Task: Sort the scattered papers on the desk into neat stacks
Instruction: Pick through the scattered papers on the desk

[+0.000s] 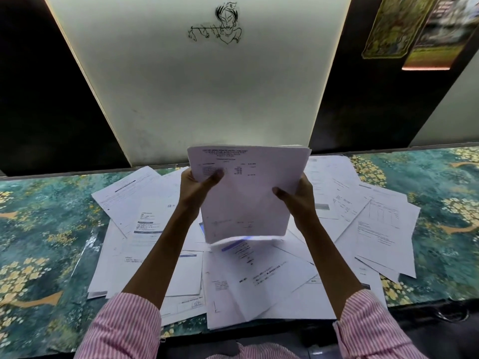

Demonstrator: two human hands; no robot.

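Observation:
A bundle of white printed sheets [246,193] is held upright above the desk, its lower edge curling just over the pile. My left hand [199,185] grips its left edge with the thumb across the front page. My right hand [295,195] grips the right edge, thumb in front. Under the bundle, several loose papers [160,229] lie scattered and overlapping across the middle of the desk, some askew, reaching from the back wall to the front edge.
The desk [39,229] has a teal and yellow floral cover, bare at left and right of the pile. A white wall panel [202,86] with an ink drawing rises behind. Coloured posters [404,27] hang at top right. The desk's front edge runs near my sleeves.

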